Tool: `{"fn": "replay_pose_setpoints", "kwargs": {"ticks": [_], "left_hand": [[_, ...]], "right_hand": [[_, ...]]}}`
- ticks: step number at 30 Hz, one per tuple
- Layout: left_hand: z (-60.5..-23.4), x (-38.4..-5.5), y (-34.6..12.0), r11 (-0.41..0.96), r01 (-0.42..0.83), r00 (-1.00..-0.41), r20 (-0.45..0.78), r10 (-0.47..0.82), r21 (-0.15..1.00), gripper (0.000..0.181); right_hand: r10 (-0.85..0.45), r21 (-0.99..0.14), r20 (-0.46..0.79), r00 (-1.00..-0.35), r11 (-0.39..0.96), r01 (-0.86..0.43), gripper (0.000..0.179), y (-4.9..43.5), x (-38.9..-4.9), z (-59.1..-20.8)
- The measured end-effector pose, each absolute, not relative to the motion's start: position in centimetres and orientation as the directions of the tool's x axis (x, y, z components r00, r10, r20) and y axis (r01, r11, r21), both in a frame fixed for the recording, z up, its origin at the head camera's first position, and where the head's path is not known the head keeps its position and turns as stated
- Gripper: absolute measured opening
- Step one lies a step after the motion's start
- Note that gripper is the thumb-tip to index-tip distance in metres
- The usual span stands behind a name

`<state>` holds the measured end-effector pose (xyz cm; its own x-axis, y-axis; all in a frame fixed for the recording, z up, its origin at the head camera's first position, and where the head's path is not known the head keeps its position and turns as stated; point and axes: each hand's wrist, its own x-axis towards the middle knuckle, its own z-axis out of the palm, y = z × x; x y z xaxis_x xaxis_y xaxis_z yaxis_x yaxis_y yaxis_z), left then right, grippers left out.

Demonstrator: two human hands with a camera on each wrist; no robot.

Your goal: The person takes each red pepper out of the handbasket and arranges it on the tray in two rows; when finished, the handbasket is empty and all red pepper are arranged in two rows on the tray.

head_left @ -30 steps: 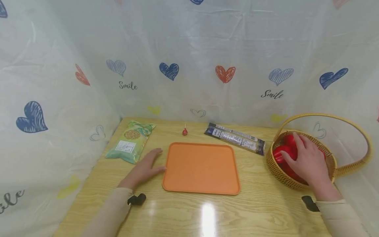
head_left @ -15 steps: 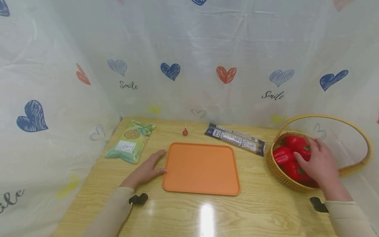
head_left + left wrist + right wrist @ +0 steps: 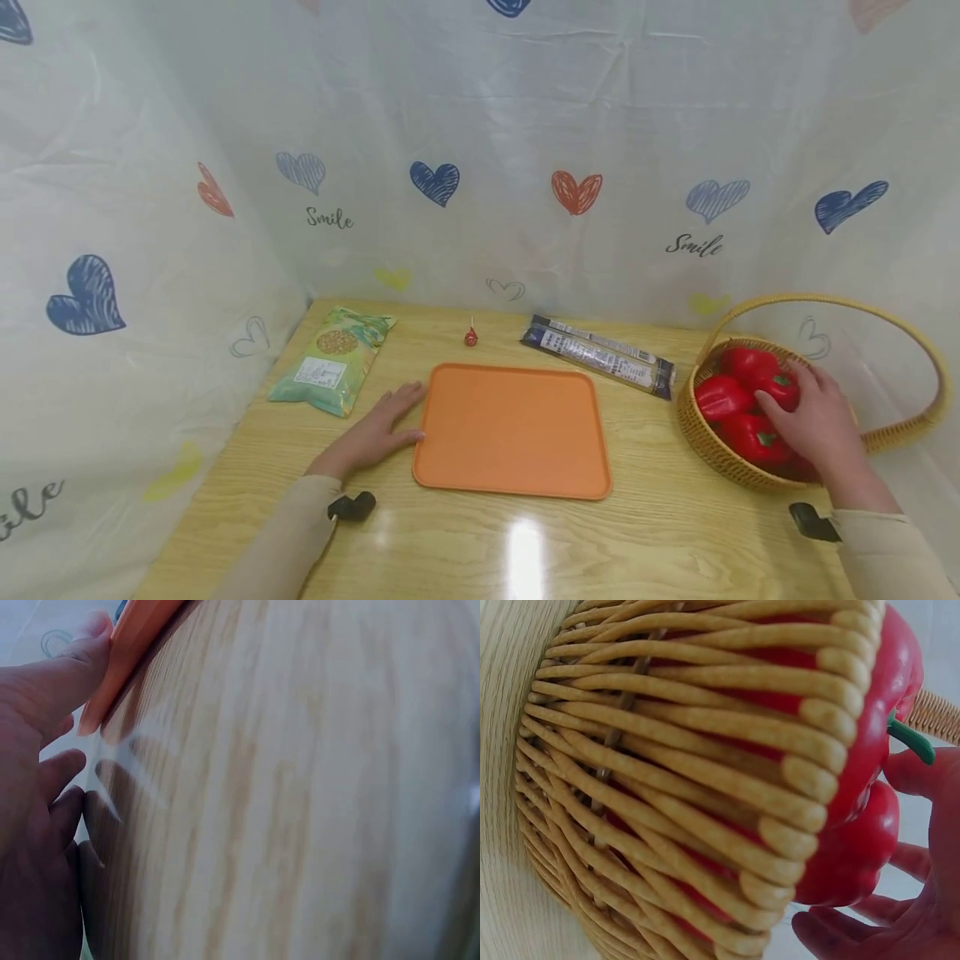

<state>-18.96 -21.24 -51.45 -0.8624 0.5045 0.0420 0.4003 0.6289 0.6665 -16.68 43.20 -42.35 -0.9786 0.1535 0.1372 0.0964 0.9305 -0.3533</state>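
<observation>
Several red bell peppers [image 3: 754,439] fill a round wicker basket [image 3: 705,442] on the right of the table. My right hand [image 3: 821,417] reaches over the basket's right side with its fingers spread around a bell pepper [image 3: 782,387]. In the right wrist view, the thumb lies close to a green stem [image 3: 911,740], and the other fingers [image 3: 840,930] are loosely bent beside the peppers. My left hand [image 3: 375,433] lies at the left edge of an orange rectangular tray [image 3: 513,429], fingers extended. Its thumb [image 3: 71,675] meets the tray's rim in the left wrist view.
A green food bag [image 3: 333,358] with a white label lies at the back left. Behind the tray is a red-wrapped lollipop [image 3: 470,337], with two long dark-ended packets [image 3: 600,354] to its right. The basket's tall handle [image 3: 825,298] arches up; a heart-printed curtain [image 3: 495,125] encloses the table.
My right hand has shifted right across the peppers, uncovering those on the basket's left. The left hand has edged slightly toward the tray; the tray and packages stay put.
</observation>
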Motion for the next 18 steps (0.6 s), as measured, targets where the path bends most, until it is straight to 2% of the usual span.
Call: {"fn": "replay_pose_setpoints", "kwargs": {"ticks": [8,18], "left_hand": [[-51.35,-19.01,-21.08,0.635,0.439,-0.846,0.055,0.530,0.635,0.076],[-51.37,-19.03,-20.96,0.633,0.446,-0.842,0.058,0.536,0.633,0.077]], "right_hand": [[0.168,-0.352,0.081,-0.983,0.927,0.129,0.078,43.60,-16.76,-42.43],[0.165,-0.365,0.096,-0.982,0.923,0.119,0.074,43.72,-16.65,-42.42]]}}
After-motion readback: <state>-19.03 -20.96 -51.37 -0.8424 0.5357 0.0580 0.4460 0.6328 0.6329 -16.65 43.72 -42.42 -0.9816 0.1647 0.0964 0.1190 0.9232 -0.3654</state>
